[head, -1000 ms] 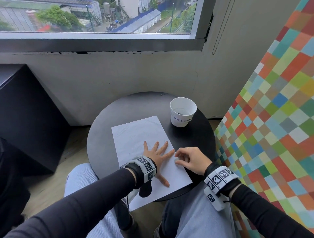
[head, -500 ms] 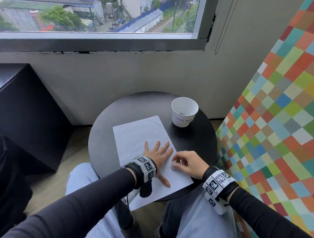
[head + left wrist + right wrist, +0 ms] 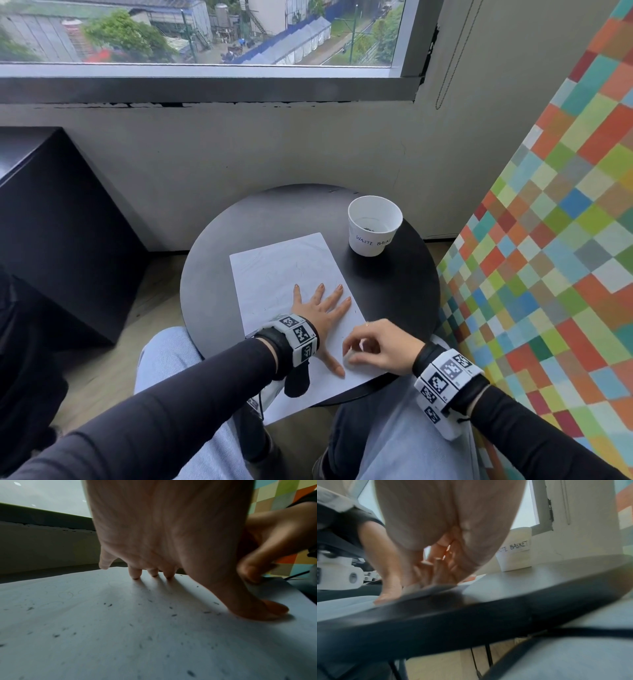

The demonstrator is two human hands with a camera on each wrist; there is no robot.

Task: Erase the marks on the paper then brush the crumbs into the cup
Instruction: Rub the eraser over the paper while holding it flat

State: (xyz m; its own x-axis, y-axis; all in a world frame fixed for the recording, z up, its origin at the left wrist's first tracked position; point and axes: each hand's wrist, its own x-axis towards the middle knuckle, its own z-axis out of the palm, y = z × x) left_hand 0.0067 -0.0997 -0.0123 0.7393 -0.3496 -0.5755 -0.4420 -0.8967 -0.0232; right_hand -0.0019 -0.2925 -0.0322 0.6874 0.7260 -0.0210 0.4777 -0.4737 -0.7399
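Note:
A white paper [image 3: 281, 270] lies on the round black table [image 3: 212, 274], faint pencil loops near its far end. Dark eraser crumbs [image 3: 107, 605] speckle the paper [image 3: 102, 635]. My left hand [image 3: 322, 308] presses flat on the sheet, fingers spread. My right hand [image 3: 376, 346] is curled at the paper's near right edge, beside the left thumb, and pinches a small pale eraser [image 3: 346, 357] that the fingertips mostly hide. The white cup [image 3: 373, 226] labelled "waste basket" stands upright at the table's far right, dark bits inside.
A colourful checkered panel [image 3: 548, 240] rises close on the right of the table. A black cabinet [image 3: 51, 222] stands to the left, with the wall and window behind. My knees sit under the table's near edge.
My right hand slid toward me along the paper's right edge, from beside the left fingertips to beside the left thumb. The left hand stayed flat on the sheet.

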